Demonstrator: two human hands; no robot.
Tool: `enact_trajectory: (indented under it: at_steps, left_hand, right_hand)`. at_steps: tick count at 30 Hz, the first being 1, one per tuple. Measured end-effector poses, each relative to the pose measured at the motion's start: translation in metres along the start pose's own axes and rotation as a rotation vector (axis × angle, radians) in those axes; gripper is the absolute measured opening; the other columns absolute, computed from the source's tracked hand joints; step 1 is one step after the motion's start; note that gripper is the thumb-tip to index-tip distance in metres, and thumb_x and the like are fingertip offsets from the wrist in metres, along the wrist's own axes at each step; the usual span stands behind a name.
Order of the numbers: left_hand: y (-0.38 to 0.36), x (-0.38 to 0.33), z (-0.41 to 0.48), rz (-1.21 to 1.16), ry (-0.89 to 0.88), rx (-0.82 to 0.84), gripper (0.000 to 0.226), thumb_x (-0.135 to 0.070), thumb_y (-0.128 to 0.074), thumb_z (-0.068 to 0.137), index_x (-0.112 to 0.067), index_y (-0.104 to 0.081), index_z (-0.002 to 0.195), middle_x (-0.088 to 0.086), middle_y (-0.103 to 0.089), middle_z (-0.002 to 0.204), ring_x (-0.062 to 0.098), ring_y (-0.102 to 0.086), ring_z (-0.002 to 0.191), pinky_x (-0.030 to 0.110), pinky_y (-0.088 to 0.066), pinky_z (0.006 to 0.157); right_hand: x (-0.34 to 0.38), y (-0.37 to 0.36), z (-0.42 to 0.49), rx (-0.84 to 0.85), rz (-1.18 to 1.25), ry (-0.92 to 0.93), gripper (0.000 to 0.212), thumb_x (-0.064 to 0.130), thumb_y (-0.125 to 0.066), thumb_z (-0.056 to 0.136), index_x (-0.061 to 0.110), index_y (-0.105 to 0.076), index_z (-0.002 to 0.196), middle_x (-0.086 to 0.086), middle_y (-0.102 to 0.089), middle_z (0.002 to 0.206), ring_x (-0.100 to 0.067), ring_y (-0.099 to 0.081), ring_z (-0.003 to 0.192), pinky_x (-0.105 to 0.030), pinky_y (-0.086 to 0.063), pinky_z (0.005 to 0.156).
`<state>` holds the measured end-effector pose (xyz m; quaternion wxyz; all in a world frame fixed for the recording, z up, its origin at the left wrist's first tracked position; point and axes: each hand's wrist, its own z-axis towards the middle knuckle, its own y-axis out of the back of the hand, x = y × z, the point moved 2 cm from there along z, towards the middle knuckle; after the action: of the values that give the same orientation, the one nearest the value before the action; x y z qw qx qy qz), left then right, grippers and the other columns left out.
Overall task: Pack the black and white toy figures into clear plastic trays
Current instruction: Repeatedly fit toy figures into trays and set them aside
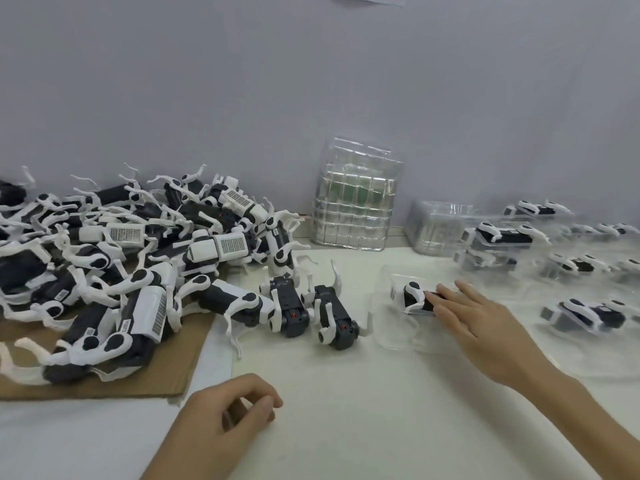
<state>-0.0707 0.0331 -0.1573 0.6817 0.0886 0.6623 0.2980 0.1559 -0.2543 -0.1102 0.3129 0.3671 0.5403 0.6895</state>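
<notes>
Right hand [481,327], flat and open, presses the toy [414,296] into the tray [391,336] beneath; even pressure should seat it. Left hand [221,420] rests loosely curled, empty.

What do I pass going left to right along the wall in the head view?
Pile of loose figures → tall stack of clear trays → low stack of clear trays → packed figures in trays.

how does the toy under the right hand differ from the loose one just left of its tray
The trayed toy lies in a clear tray under the right hand; the loose toy sits on the tabletop. Straight fingers press the trayed toy; no hand touches the loose toy. The trayed toy's legs look tucked; the loose toy's stick out. Both are black and white.
</notes>
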Motion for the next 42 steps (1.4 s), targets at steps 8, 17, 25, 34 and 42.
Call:
enact_trajectory:
  at_steps: [8,17,25,34,42]
  left_hand:
    - [-0.009,-0.017,-0.013,-0.025,0.086,0.023,0.026,-0.068,-0.053,0.083,-0.050,-0.063,0.100,-0.028,-0.063,0.094,-0.003,-0.055,0.078,0.012,-0.040,0.071]
    - [0.005,-0.014,-0.016,-0.510,0.181,0.036,0.077,-0.069,-0.072,0.053,-0.060,-0.049,0.126,-0.029,-0.066,0.116,-0.007,-0.063,0.105,0.020,-0.042,0.091]
    - [0.037,-0.017,-0.012,-0.520,-0.085,-0.367,0.061,-0.047,-0.076,0.066,-0.050,-0.056,0.124,-0.022,-0.060,0.123,0.002,-0.065,0.104,0.019,-0.056,0.073]
    - [0.035,-0.015,-0.014,-0.524,-0.178,-0.533,0.052,-0.036,-0.069,0.079,-0.037,-0.051,0.128,-0.022,-0.056,0.127,0.008,-0.063,0.114,0.022,-0.054,0.088]
    - [0.031,-0.016,-0.009,-0.413,-0.038,-0.225,0.094,-0.059,-0.083,0.052,-0.062,-0.036,0.134,-0.035,-0.050,0.128,-0.014,-0.059,0.105,0.007,-0.052,0.072]
  right_hand:
    - [0.073,0.006,-0.130,-0.128,0.088,0.101,0.058,0.073,-0.008,0.091,0.058,-0.048,0.128,0.030,-0.038,0.146,0.007,-0.022,0.143,-0.022,-0.023,0.111]
    - [0.156,-0.005,-0.115,-0.306,0.716,0.359,0.041,0.011,-0.052,0.091,0.035,-0.068,0.119,0.023,-0.059,0.135,0.004,-0.048,0.131,-0.016,-0.034,0.109]
    - [0.153,0.016,-0.042,-0.248,0.740,0.418,0.059,0.031,-0.068,0.086,0.042,-0.046,0.139,0.028,-0.040,0.147,0.006,-0.035,0.138,-0.018,-0.031,0.112]
    - [0.148,-0.031,-0.039,0.139,1.240,0.142,0.076,0.063,-0.071,0.065,0.050,-0.044,0.135,0.022,-0.054,0.138,0.001,-0.054,0.125,-0.038,-0.044,0.106]
    - [0.146,-0.027,-0.038,0.022,1.282,0.072,0.058,0.056,-0.078,0.060,0.049,-0.060,0.114,0.016,-0.069,0.114,-0.006,-0.066,0.106,-0.029,-0.051,0.090]
